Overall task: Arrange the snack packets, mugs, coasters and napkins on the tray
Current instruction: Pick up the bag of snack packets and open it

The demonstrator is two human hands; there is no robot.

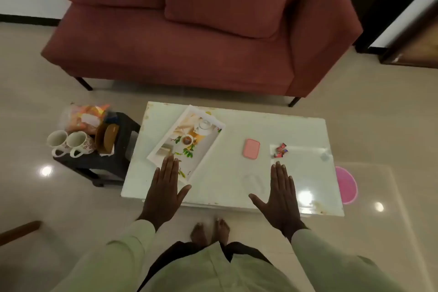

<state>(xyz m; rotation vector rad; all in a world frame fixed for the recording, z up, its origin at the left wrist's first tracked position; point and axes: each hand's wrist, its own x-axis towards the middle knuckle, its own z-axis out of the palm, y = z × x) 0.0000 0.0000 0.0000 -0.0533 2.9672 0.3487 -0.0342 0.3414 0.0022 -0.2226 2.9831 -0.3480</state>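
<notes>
I see both hands flat with straight fingers, holding nothing. My left hand is over the near corner of the tray, and my right hand is above the tabletop. The tray lies askew on the tabletop's left side. Two mugs, coasters and a snack bag sit on the black stool beside it.

no readable text, snack wrappers too blurred to read
</notes>
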